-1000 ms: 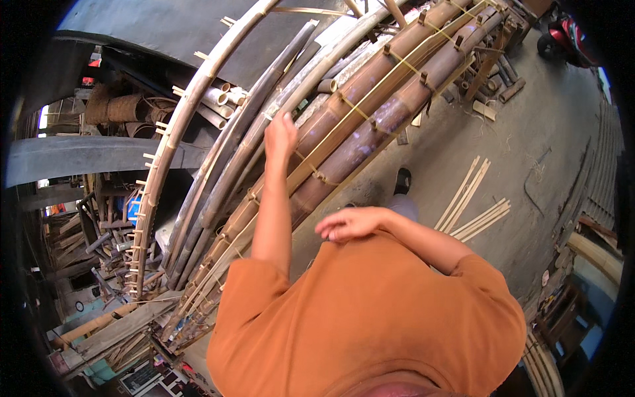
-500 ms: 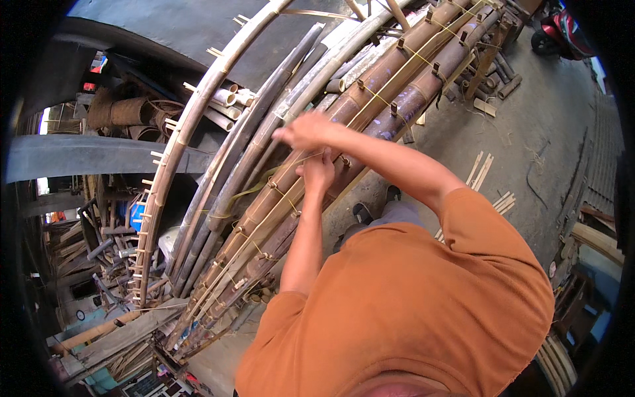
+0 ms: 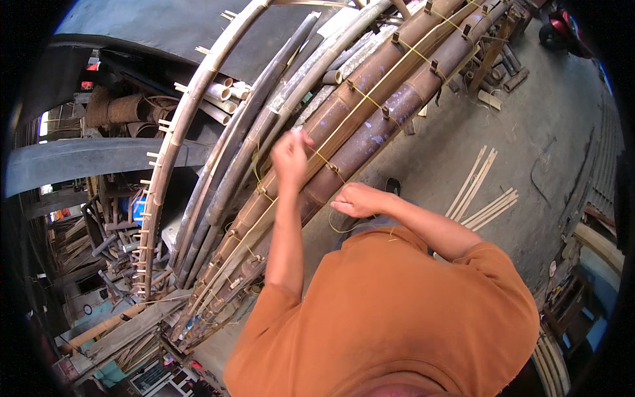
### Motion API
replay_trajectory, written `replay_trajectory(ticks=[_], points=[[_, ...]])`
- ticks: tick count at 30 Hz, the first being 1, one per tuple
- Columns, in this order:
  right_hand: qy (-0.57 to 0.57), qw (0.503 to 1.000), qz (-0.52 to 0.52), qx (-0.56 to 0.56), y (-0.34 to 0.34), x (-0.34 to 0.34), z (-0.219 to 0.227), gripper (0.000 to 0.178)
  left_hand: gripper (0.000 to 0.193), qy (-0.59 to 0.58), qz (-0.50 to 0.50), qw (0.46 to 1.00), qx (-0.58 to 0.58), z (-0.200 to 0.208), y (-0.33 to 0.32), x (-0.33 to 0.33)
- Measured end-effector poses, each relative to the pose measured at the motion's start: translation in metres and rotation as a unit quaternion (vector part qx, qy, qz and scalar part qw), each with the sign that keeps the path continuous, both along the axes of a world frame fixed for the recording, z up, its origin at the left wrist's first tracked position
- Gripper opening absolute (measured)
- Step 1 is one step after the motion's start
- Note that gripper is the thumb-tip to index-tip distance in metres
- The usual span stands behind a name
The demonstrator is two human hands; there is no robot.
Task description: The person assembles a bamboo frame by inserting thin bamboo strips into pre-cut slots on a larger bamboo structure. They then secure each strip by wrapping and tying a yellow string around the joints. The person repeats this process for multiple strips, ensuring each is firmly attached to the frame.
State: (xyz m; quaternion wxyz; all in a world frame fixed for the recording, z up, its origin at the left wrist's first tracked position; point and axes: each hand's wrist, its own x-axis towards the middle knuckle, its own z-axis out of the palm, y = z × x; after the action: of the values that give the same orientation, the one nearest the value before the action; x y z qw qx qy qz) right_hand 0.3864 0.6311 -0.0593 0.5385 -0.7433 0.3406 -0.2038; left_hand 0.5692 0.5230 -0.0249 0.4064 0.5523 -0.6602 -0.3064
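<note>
Two thick brown bamboo poles [image 3: 370, 126] lie side by side, tied at intervals with a thin yellowish binding strip [image 3: 370, 99]. My left hand [image 3: 291, 155] rests on the nearer pole with its fingers closed, pinching the strip at a knot. My right hand [image 3: 357, 198] sits lower and to the right of the poles, fingers closed on a loose end of the strip that loops below it [image 3: 334, 225]. My orange shirt [image 3: 390, 317] fills the lower middle of the view.
Grey bamboo poles [image 3: 264, 112] and a pale curved pole with pegs [image 3: 169, 165] lie left of the brown ones. Split bamboo strips [image 3: 483, 192] lie on the concrete floor [image 3: 529, 132]. Short bamboo offcuts [image 3: 493, 99] and a red vehicle [image 3: 562, 30] are at the upper right.
My right hand went from my chest up across the poles, then drew back down to the right with the strip. My left hand came lower along the poles.
</note>
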Motion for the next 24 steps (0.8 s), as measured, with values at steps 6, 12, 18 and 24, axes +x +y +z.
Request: replay_trajectory(ticks=[6, 12, 18, 24], points=[[0.101, 0.952, -0.001, -0.288, 0.016, -0.004, -0.014, 0.03, 0.03, -0.303, 0.151, 0.94, -0.041, -0.086, -0.099, 0.05], [0.169, 0.935, -0.144, -0.277, 0.039, 0.033, -0.007, 0.013, 0.023, -0.232, 0.039, 0.969, -0.075, -0.051, -0.119, 0.163], [-0.045, 0.984, -0.106, 0.135, 0.111, 0.113, -0.035, 0.023, 0.052, -0.301, 0.125, 0.928, 0.178, 0.051, -0.04, 0.32], [-0.444, 0.601, -0.463, 0.477, 0.106, 0.181, -0.006, 0.027, 0.032, -0.305, -0.055, 0.933, 0.18, 0.014, 0.129, 0.177]])
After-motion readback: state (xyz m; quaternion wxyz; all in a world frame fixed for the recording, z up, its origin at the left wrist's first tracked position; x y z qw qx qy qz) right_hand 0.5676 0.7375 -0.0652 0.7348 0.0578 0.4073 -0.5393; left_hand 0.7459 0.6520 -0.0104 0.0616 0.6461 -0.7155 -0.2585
